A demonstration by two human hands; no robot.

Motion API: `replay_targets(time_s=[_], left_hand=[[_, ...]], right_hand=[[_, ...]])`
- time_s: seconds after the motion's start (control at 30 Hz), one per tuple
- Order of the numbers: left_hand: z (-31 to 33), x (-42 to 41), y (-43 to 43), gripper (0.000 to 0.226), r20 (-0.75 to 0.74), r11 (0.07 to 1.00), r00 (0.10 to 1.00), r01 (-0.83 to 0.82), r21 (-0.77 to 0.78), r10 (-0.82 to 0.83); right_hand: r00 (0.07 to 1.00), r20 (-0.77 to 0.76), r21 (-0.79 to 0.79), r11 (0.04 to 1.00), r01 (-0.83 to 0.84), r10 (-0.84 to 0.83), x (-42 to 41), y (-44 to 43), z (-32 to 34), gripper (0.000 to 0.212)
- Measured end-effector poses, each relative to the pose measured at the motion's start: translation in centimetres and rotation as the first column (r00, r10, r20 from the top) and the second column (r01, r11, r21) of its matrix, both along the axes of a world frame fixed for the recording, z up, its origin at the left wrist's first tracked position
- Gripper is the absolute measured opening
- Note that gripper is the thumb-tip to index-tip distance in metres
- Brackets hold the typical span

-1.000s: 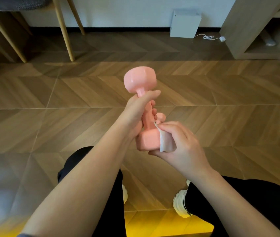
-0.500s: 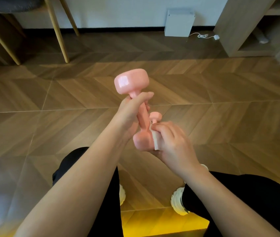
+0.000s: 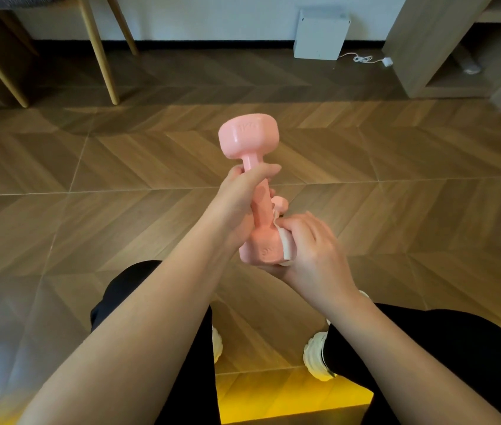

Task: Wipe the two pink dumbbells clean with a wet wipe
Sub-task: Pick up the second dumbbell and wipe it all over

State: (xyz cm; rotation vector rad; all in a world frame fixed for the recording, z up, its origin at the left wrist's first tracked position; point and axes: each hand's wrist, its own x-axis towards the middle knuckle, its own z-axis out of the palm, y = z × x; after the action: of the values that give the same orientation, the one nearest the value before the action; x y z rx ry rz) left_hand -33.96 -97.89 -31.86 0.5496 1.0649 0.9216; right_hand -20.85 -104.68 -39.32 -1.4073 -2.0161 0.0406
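Head view shows us seated over a wood floor (image 3: 396, 210), holding one pink dumbbell (image 3: 250, 191) nearly upright in front of our knees, its top head tipped toward twelve o'clock. Our left hand (image 3: 240, 204) is wrapped tight around the handle, thumb laid across it just under the top head. Our right hand (image 3: 313, 250) sits at four o'clock from that grip and presses a folded white wet wipe (image 3: 286, 248) against the side of the bottom head, fingers curled over the wipe and pinning it to the pink surface. The two hands lie close, almost touching at the handle's lower end.

We see only this one dumbbell; the second is not in view, so we judge the task no more than partway through.

To do this step well, we should keep the left grip firm so the weight cannot twist or slip, and roll the handle a little at a time so each face of the bottom head meets the wipe. We should press with the flat of the fingers, not the tips, and work into the neck where head meets handle. The part under our left palm will need a change of grip before it can be wiped.
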Motion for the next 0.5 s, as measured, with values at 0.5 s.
replay_targets(time_s=[0.5], left_hand=[[0.57, -0.18, 0.07, 0.026, -0.005, 0.998, 0.998, 0.055, 0.001, -0.055]], right_hand=[[0.999, 0.002, -0.029, 0.999, -0.032, 0.032, 0.19, -0.18, 0.13, 0.057]])
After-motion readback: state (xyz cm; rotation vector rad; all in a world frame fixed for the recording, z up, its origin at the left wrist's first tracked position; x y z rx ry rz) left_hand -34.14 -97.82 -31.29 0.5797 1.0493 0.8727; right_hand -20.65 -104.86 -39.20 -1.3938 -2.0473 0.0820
